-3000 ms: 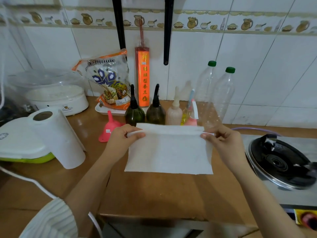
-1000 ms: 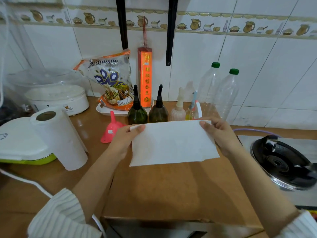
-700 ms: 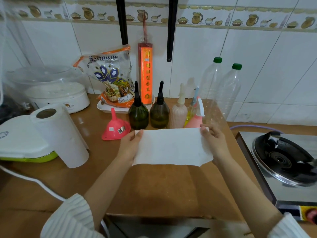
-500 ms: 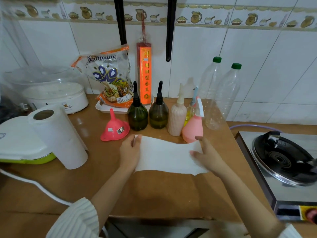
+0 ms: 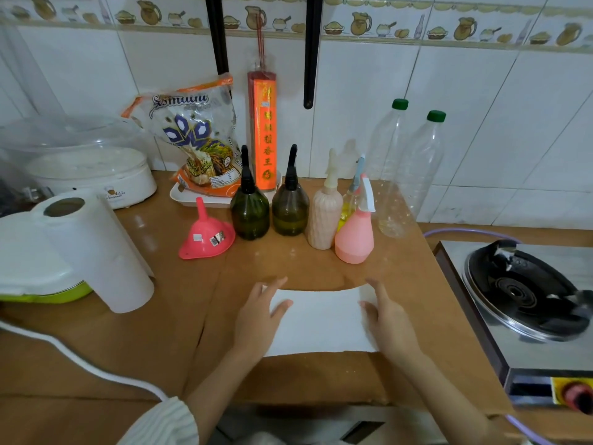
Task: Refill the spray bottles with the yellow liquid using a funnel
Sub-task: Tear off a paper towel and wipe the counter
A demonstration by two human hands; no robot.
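— Lowered flat now: three seconds back both hands held the paper sheet (image 5: 319, 319) up in front of the bottles; it lies spread on the counter (image 5: 154, 342), near the front edge.

— And the hands?

— Left hand (image 5: 260, 316) rests on the sheet's left end, right hand (image 5: 386, 319) on its right end. Fingers on both look straight and relaxed, pressing down, gripping nothing.

— So no filling has begun?

— I judge not. It looks like a mat laid against drips. The funnel (image 5: 205, 234) sits mouth-down, spout pointing up and tilted slightly left, untouched.

— Where from the hands?

— Up and left of the left hand, toward the wall, well apart from the sheet. That hand is clearly nearer; the right would have to cross over.

— The spray bottles?

— A row straight beyond the sheet: two dark green bottles (image 5: 250, 210) beside the funnel, a beige ribbed bottle (image 5: 324, 216), then a pink bottle (image 5: 354, 236) nearest the right hand. All stand upright with heads on.

— The yellow liquid?

— A small clear bottle (image 5: 348, 205) behind the pink one shows yellow inside; it is partly hidden. Two tall clear bottles (image 5: 414, 168) with green caps stand by the wall; they appear nearly empty.

— Anything else around?

— A paper towel roll (image 5: 96, 252) stands to the left, a gas stove (image 5: 526, 290) to the right.
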